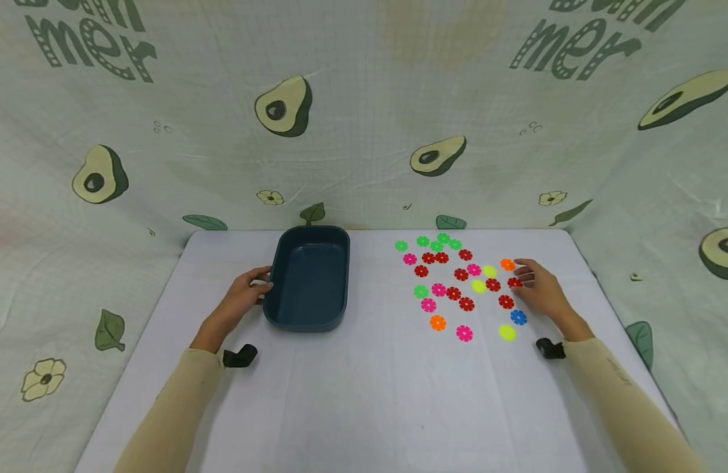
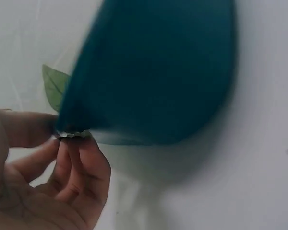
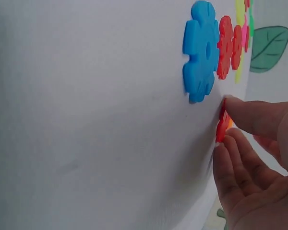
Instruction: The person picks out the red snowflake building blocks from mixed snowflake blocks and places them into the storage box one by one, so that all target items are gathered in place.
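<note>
Avocado-print cloth [image 1: 358, 131] lettered "mer", hands [image 1: 241, 297] [image 1: 543, 293] gripping dark tray [image 1: 307, 282], pinching red disc [image 3: 222, 129]

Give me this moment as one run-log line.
left hand: grips dark blue tray | right hand: pinches red disc | blue disc: on white table

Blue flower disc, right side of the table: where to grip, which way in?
Pinch the blue disc across opposite rim lobes, coming from above on its right. It lies flat and looks thin, so the notched rim probably offers the best hold. A red disc and a yellow disc sit off its left, so the right looks freer.
</note>
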A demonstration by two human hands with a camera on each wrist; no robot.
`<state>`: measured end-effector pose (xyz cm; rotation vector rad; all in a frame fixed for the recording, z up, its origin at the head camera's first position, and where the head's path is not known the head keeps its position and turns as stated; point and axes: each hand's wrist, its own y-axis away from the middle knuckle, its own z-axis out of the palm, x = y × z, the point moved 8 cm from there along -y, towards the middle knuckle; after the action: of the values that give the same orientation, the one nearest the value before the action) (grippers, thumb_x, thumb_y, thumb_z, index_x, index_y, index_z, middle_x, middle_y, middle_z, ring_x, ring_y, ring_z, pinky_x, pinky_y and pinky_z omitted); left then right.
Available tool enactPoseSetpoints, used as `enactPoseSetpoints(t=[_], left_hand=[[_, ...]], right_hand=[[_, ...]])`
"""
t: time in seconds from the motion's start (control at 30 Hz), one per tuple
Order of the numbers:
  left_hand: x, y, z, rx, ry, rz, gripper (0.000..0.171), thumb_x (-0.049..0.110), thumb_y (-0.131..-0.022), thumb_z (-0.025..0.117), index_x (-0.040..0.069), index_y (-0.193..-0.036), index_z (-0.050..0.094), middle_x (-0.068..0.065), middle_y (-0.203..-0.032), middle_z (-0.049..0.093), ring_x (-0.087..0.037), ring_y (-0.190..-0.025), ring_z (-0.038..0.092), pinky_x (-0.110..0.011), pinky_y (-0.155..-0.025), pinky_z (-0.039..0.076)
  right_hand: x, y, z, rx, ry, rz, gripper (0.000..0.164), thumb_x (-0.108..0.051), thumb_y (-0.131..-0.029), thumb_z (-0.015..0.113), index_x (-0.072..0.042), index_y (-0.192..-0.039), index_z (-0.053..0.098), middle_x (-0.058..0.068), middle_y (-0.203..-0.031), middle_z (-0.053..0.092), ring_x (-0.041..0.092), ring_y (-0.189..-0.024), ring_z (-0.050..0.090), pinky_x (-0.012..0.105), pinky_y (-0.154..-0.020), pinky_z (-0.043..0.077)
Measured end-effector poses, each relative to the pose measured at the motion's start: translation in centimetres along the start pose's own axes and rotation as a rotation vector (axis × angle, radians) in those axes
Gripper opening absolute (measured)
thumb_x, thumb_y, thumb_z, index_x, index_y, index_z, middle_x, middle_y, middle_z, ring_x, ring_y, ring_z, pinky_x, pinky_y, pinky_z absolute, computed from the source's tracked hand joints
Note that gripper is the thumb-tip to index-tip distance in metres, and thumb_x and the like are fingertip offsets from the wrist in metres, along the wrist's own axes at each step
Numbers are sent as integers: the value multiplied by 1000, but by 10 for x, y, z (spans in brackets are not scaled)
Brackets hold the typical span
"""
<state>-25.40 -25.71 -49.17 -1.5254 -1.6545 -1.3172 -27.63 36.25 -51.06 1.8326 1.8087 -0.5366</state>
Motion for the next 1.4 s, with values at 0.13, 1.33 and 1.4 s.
enactPoseSetpoints(t=[0.13, 1.33, 1.4], left_hand=[[0, -1, -3, 0, 42, -14, 55, 10, -111, 53, -4, -161, 35, -16, -130, 46, -16, -98, 53, -26, -80, 52], [-2, -3, 3, -23, 126, -62, 57, 8, -109, 56, -1, -162, 37, -12, -128, 49, -14, -101, 54, -27, -78, 54], [-1, -4, 4, -29, 125, -59, 57, 9, -109, 56, 0, -162, 36, -13, -130, 48, -14, -101, 54, -27, -78, 54]], right_hand=[[0, -2, -1, 20, -2, 30, 62, 7, -98, 68, 9, -153, 39, 36, -133, 53, 54, -123, 54, 66, -107, 45], [-46, 0, -21, 143, -25, 9, 26, 8, -94, 72, 9, -119, 65, 25, -108, 66, 40, -98, 65, 48, -80, 60], [-62, -1, -21, 149, -45, -13, 26, 6, -95, 73, 7, -120, 67, 25, -110, 67, 40, -100, 66, 41, -77, 61]])
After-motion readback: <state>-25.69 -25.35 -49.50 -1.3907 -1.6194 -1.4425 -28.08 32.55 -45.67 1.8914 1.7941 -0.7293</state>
